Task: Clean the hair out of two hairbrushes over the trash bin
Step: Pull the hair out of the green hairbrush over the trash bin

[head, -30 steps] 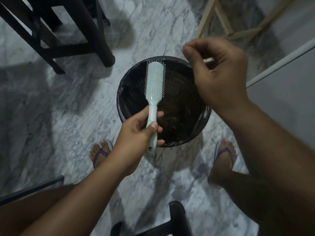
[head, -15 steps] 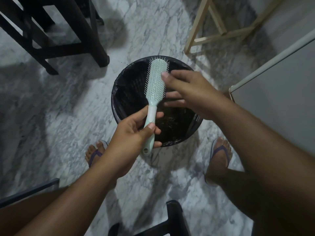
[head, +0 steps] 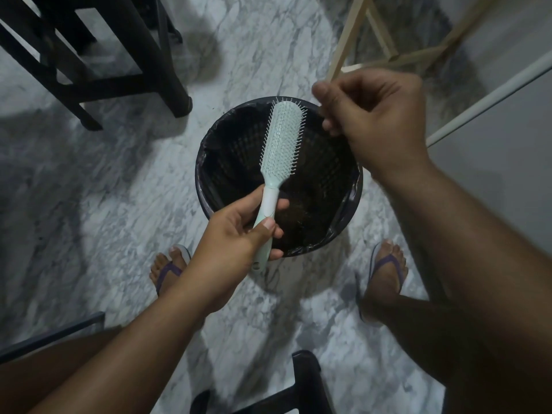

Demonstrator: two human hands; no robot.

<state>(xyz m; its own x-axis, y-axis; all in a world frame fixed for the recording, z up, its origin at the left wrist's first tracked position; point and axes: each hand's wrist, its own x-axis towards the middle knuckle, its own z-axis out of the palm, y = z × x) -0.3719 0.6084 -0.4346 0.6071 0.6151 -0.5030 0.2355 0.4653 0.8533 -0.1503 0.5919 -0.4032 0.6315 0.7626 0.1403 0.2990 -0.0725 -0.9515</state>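
1. We are holding a pale green hairbrush (head: pixel 282 138) over the black trash bin (head: pixel 209 186), bristles facing up toward the camera, head tilted up and to the right.
2. Our left hand (head: pixel 239 234) is gripping the brush by its handle, fingers (head: pixel 279 203) wrapped around it and thumb pressing on top.
3. Our right hand (head: pixel 379 115) is hovering just right of the brush head, above the bin's right rim, apart from the bristles.
4. Its fingers (head: pixel 330 124) are curling closed with thumb and forefinger pinching together; we cannot tell whether any hair is sitting in the pinch.
5. The bin is sitting on the marble floor (head: pixel 104 204), lined with a dark bag, between our two feet in purple-strapped sandals (head: pixel 385 264).
6. A dark stool (head: pixel 119 70) is standing at upper left, a light wooden frame (head: pixel 373 31) at upper right.
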